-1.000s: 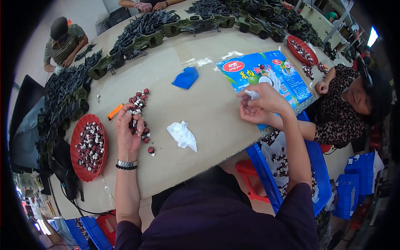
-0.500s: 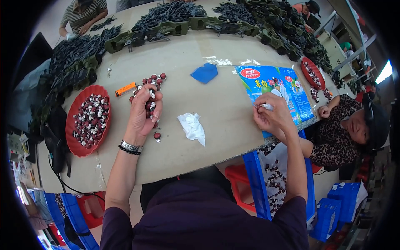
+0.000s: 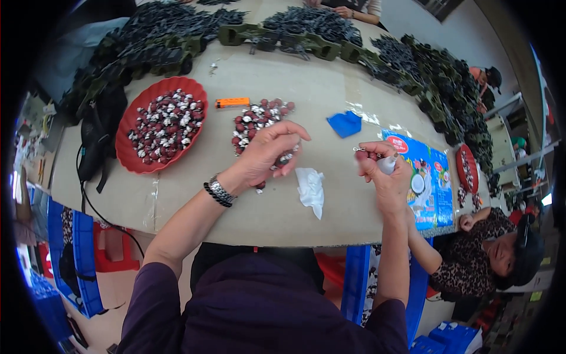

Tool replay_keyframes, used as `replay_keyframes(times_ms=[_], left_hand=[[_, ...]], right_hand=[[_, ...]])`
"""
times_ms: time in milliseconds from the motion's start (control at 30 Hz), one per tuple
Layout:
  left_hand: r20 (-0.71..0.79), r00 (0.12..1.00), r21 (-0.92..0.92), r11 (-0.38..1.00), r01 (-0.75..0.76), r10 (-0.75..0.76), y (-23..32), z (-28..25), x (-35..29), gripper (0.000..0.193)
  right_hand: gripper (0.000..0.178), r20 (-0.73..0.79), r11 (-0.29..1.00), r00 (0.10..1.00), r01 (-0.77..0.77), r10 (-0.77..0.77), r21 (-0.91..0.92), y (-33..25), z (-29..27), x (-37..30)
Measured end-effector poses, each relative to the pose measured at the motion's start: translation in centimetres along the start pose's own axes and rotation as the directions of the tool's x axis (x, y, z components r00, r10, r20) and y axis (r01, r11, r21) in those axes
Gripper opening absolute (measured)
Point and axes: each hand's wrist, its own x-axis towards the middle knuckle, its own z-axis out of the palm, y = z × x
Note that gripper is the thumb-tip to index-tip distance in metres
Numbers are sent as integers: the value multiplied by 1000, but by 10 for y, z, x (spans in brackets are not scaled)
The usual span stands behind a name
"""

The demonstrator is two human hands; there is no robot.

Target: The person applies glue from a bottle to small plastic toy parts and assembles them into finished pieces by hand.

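Note:
My left hand [image 3: 272, 154] is curled over the table with small dark red and silver-white ball-shaped pieces in its palm. Behind it lies a loose pile of the same pieces [image 3: 270, 111], and a single piece [image 3: 260, 186] shows just below the hand. Further right, my right hand [image 3: 386, 177] is raised above the table's near edge. Its fingers pinch one or more dark red balls [image 3: 367, 155], and a small white tube [image 3: 387, 164] rests in the same grip. A crumpled white tissue [image 3: 310, 192] lies between the hands.
A red scalloped bowl [image 3: 122, 147] full of such pieces stands left, near an orange marker-like stick [image 3: 233, 102]. A blue scrap [image 3: 345, 124] and a blue printed sheet [image 3: 443, 192] lie right. Green toy vehicles [image 3: 324, 48] line the back. A co-worker [image 3: 471, 265] sits at right.
The view has swung, shifting the table's things rightward in the picture. My left hand has moved away from the pile toward the tissue. The right hand has turned, showing the red balls more plainly.

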Motion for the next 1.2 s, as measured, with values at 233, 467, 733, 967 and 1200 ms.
replay_keyframes(times_ms=[233, 467, 733, 967, 1200], left_hand=[[-16, 998, 27, 998, 57, -56, 10, -2, -4, 29], [-21, 999, -1, 999, 44, -44, 5, -10, -1, 31], [-71, 985, -111, 983, 148, -156, 0, -8, 3, 33], [-97, 973, -181, 965, 190, -210, -8, -7, 2, 34], [-99, 974, -160, 969, 188, -206, -10, -6, 3, 32]], right_hand=[[20, 125, 988, 987, 85, -101, 128, 4, 63, 30], [27, 155, 955, 946, 294, -285, -42, 17, 85, 51], [28, 161, 982, 976, 128, -149, 137, 39, 85, 56], [22, 239, 967, 971, -75, 15, 242, 42, 82, 54], [23, 281, 946, 958, -146, 62, 290, 49, 81, 54]])
